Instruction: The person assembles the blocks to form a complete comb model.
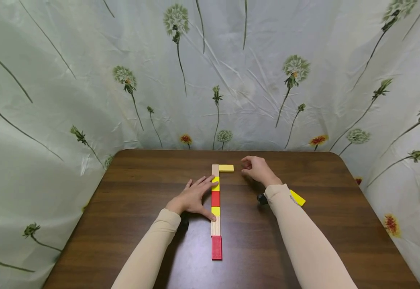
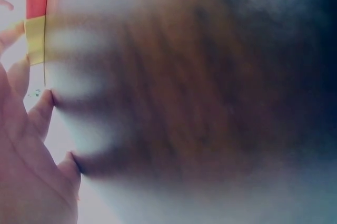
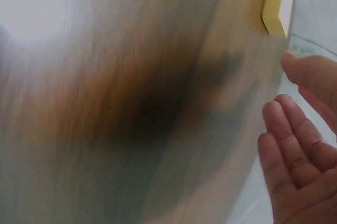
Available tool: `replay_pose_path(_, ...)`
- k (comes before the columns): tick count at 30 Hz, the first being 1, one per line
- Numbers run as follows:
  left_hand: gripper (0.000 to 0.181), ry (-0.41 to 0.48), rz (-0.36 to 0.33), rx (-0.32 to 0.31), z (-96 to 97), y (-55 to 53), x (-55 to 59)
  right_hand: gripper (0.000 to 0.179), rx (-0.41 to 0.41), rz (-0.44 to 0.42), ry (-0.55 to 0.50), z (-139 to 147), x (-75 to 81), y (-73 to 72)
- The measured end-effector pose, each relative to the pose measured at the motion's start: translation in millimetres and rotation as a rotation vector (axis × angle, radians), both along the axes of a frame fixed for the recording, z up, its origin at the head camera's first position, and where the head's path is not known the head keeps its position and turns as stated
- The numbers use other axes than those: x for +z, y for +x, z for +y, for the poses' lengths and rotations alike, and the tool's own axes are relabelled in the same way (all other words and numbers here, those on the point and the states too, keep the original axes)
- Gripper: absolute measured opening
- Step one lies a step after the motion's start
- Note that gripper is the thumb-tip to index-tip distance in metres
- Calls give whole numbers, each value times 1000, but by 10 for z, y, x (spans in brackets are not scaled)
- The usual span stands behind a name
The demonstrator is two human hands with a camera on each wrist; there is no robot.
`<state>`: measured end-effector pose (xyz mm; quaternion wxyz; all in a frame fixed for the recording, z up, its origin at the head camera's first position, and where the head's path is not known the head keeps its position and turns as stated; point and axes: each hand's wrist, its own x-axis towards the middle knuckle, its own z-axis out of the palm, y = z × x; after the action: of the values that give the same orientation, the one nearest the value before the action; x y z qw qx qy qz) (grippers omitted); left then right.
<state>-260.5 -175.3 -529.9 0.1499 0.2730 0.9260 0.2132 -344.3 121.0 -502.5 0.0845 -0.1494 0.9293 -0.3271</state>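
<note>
A straight column of wooden blocks runs away from the person down the middle of the table. From the near end come a red block [image 1: 217,248], a plain block [image 1: 215,228], a small yellow block [image 1: 215,210], another red block [image 1: 215,198], a second yellow block [image 1: 215,187] and a plain block [image 1: 215,169]. My left hand [image 1: 194,197] rests on the column with fingers spread, thumb at the near plain block, fingertips at the far yellow one. A pale yellow block [image 1: 226,168] lies crosswise against the far end. Just right of it, my right hand [image 1: 258,168] holds nothing, its fingers loosely bent.
One more yellow block [image 1: 298,198] lies to the right, partly hidden by the right sleeve [image 1: 296,228]. The dark wooden table [image 1: 123,180] ends at a far edge, behind which hangs a curtain [image 1: 210,72] printed with dandelions.
</note>
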Motion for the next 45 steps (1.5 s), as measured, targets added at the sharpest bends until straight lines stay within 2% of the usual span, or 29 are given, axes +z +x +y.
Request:
replay_pose_path(7, 119, 14, 9, 11, 3, -17, -33, 44, 59, -23, 91, 415, 136, 51)
replay_pose_path(12, 120, 18, 4, 12, 3, -22, -40, 47, 27, -76, 98, 743, 195, 174)
replay_pose_path(18, 120, 4, 0, 11, 1, -16, -35, 48, -8, -134, 98, 1066, 147, 305)
replay_pose_path(24, 119, 2, -9, 19, -20, 0, -32, 49, -15, -123, 89, 1220, 59, 424)
replay_pose_path(35, 119, 9, -23, 9, -8, -22, 26, 51, -107, -85, 112, 1430, -20, 708)
replay_pose_path(45, 121, 24, -30, 9, -6, -2, -5, 59, -102, -72, 117, 1574, -103, 904)
